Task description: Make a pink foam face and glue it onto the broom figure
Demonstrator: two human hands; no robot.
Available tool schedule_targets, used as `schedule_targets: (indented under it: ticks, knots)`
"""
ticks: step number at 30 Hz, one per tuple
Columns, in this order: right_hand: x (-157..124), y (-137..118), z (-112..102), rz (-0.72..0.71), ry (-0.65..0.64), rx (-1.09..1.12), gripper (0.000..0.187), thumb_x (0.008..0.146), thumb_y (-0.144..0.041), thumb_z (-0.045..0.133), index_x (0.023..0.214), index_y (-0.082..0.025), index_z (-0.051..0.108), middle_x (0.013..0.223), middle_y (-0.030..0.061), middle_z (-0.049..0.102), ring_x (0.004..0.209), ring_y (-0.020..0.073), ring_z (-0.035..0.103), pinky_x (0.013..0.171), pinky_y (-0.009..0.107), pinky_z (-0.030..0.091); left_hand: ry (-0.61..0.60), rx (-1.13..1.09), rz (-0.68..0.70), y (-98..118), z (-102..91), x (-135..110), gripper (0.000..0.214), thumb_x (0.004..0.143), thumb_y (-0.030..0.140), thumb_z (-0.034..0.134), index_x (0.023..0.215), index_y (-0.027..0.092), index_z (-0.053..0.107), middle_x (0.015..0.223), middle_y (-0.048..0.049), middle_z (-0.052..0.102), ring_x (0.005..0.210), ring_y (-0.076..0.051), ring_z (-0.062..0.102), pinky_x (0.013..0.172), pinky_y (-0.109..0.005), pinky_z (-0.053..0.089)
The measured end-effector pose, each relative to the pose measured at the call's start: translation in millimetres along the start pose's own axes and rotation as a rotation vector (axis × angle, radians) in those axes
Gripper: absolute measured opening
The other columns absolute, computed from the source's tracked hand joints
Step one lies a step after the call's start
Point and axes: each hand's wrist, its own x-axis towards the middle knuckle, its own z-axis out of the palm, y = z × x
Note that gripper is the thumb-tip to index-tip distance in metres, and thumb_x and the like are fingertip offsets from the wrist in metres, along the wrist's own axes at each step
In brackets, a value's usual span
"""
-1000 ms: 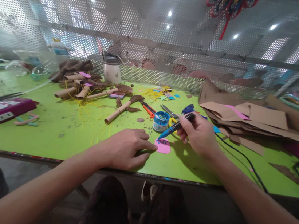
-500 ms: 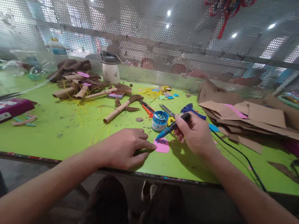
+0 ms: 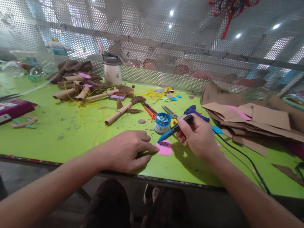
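Observation:
A small pink piece of paper (image 3: 165,150) with dark curved marks lies flat near the table's front edge. My left hand (image 3: 129,150) rests on the table with its index finger stretched to the paper's left edge, holding nothing. My right hand (image 3: 198,135) is closed round a blue marker (image 3: 169,133), tilted so that its tip meets the upper left of the paper. Just behind the marker stands a small open jar (image 3: 162,123) with blue stains. Partly hidden behind my right hand are scissors (image 3: 170,112) with yellow handles.
Rolled brown paper tubes (image 3: 120,112) and yellow strings lie to the left, before a white jug (image 3: 111,69). Brown paper sheets (image 3: 263,121) are stacked on the right. A purple box (image 3: 2,112) sits far left. A black cable (image 3: 243,155) runs to the front edge.
The dark marks on the pink paper show a little more plainly. Both hands stay almost in place, with the marker tip still at the paper's upper left.

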Motion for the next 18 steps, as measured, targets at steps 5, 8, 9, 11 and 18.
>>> schedule_targets:
  ticks: [5, 8, 9, 11, 18]
  knots:
    - [0.6, 0.7, -0.3, 0.014, 0.011, -0.015, 0.035, 0.088, -0.050, 0.058, 0.075, -0.018, 0.051, 0.056, -0.0022, 0.060, 0.040, 0.0074, 0.052, 0.036, 0.018, 0.042, 0.001, -0.001, -0.001, 0.7, -0.8, -0.3, 0.031, 0.087, 0.019, 0.051, 0.111, 0.021, 0.071, 0.078, -0.0045, 0.059, 0.075, -0.019, 0.056, 0.066, -0.031, 0.039]
    - [0.2, 0.2, -0.5, 0.012, 0.024, -0.007, 0.035, 0.088, -0.050, 0.059, 0.074, -0.018, 0.051, 0.055, -0.0025, 0.060, 0.039, 0.0072, 0.052, 0.035, 0.017, 0.041, 0.003, 0.000, -0.002, 0.2, -0.5, -0.7, 0.032, 0.087, 0.019, 0.052, 0.112, 0.021, 0.071, 0.078, -0.0043, 0.059, 0.075, -0.019, 0.056, 0.066, -0.030, 0.039]
    - [-0.1, -0.4, -0.5, 0.011, 0.032, -0.001, 0.035, 0.088, -0.049, 0.059, 0.074, -0.018, 0.051, 0.054, -0.0026, 0.060, 0.039, 0.0071, 0.052, 0.035, 0.017, 0.041, 0.005, 0.002, -0.001, -0.1, -0.3, -0.8, 0.032, 0.087, 0.019, 0.051, 0.112, 0.022, 0.071, 0.078, -0.0042, 0.059, 0.075, -0.019, 0.056, 0.066, -0.030, 0.039]
    - [-0.7, -1.9, -0.6, 0.010, 0.052, 0.013, 0.035, 0.087, -0.049, 0.060, 0.074, -0.018, 0.050, 0.053, -0.0027, 0.060, 0.039, 0.0068, 0.051, 0.035, 0.017, 0.040, 0.008, 0.004, 0.000, -0.6, 0.1, -0.8, 0.031, 0.087, 0.019, 0.051, 0.111, 0.022, 0.071, 0.078, -0.0041, 0.059, 0.075, -0.019, 0.056, 0.066, -0.030, 0.039]
    - [-0.5, -2.7, 0.1, 0.007, 0.030, 0.018, 0.035, 0.087, -0.049, 0.060, 0.074, -0.018, 0.051, 0.054, -0.0026, 0.059, 0.039, 0.0072, 0.051, 0.036, 0.018, 0.041, -0.002, -0.006, -0.003, 0.7, -0.9, 0.0, 0.031, 0.087, 0.020, 0.051, 0.111, 0.021, 0.071, 0.079, -0.0051, 0.059, 0.076, -0.019, 0.057, 0.068, -0.029, 0.040]
